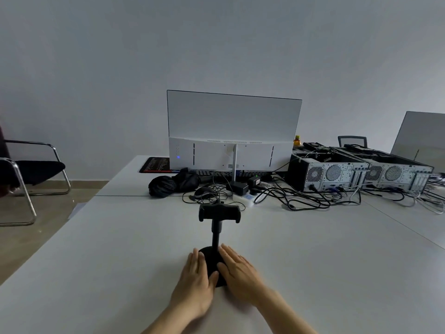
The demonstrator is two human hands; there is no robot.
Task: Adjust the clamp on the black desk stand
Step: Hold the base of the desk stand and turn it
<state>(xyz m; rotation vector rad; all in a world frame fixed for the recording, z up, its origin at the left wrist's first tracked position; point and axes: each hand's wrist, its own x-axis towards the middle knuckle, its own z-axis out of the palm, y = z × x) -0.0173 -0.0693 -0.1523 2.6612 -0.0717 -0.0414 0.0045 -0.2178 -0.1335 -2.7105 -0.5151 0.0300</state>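
Note:
A black desk stand stands upright on the white table [108, 249], with a round base [212, 260], a thin post [215, 237] and a wide horizontal clamp [219, 213] on top. My left hand [196, 278] lies flat against the left side of the base, fingers straight and together. My right hand [237, 268] rests the same way on the base's right side. The two hands flank the base and cover much of it. Neither hand touches the clamp.
Behind the stand, a white monitor [231, 141] shows its back, with a power strip [245, 197], tangled cables [301, 198] and a black cloth bundle [173, 183]. Two computer cases [337, 172] lie at the right. A black chair [31, 169] stands at the left.

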